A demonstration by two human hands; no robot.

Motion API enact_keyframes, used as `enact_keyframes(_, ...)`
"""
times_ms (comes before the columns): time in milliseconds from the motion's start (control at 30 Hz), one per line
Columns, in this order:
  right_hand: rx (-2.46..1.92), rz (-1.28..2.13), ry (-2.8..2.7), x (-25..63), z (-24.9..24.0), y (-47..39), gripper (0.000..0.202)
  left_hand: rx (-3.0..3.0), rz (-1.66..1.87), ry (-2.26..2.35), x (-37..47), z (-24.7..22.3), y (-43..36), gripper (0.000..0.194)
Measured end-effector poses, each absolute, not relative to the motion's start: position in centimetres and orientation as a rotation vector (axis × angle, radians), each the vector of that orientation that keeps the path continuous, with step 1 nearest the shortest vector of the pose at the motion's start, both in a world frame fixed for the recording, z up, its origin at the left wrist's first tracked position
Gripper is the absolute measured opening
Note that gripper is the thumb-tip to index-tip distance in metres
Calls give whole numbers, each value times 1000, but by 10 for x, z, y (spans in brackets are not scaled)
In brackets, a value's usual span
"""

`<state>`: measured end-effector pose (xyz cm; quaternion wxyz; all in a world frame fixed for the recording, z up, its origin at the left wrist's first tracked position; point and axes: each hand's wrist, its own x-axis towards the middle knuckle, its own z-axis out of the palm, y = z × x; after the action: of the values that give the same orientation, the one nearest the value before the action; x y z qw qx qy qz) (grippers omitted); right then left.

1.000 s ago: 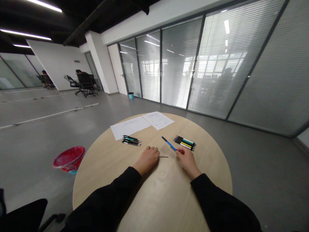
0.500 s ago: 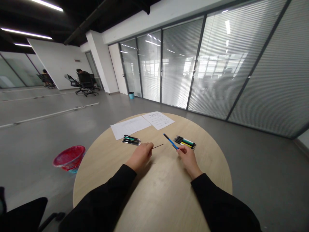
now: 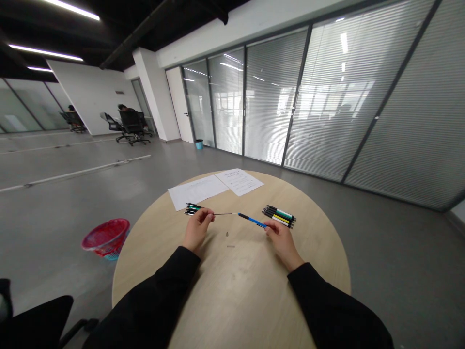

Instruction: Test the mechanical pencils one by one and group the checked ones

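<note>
My left hand is closed on one end of a thin dark pen refill, whose pale tip points right. Between the fingers of my right hand is a blue pen barrel with a dark grip section. Its open-looking front end faces the refill's tip, with a small gap between them. Below them on the table lie a tiny cone-shaped pen tip and a small spring. Several pens lie partly hidden behind my left hand. Another row of pens sits beyond my right hand.
Two printed paper sheets lie at the far side of the round wooden table. On the floor at left stands a red-lined basket. A black chair is close at lower left. Farther off, a person sits among office chairs.
My left hand has moved left and turned, so the refill now lies almost level. The blue barrel has swung down toward the refill. The small tip and spring have come into view.
</note>
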<state>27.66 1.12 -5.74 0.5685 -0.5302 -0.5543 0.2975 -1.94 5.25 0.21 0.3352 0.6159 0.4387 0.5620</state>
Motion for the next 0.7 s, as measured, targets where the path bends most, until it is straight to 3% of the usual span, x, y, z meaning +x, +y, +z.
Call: enact_keyframes(700, -1241, 714, -1285, 276, -59, 11, 27, 1681, 1434, 1175, -19, 6, 51, 20)
